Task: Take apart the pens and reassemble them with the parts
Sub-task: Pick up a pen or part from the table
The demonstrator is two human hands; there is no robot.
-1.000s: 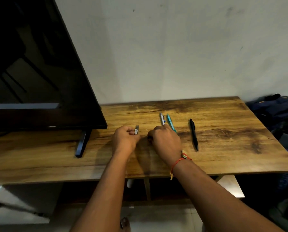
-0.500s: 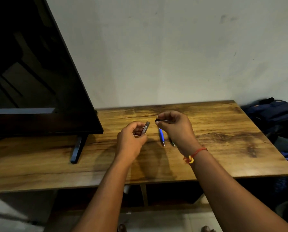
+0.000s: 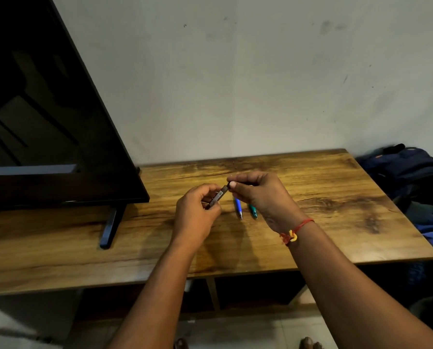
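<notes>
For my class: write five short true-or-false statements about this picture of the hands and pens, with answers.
1. The left hand holds a grey pen part. True.
2. The blue pen lies on the floor. False: it lies on the table.
3. A green pen lies beside the blue pen. True.
4. The right hand rests flat on the table. False: it is raised, pinching a dark pen part.
5. The red thread is on the left wrist. False: it is on the right wrist.
</notes>
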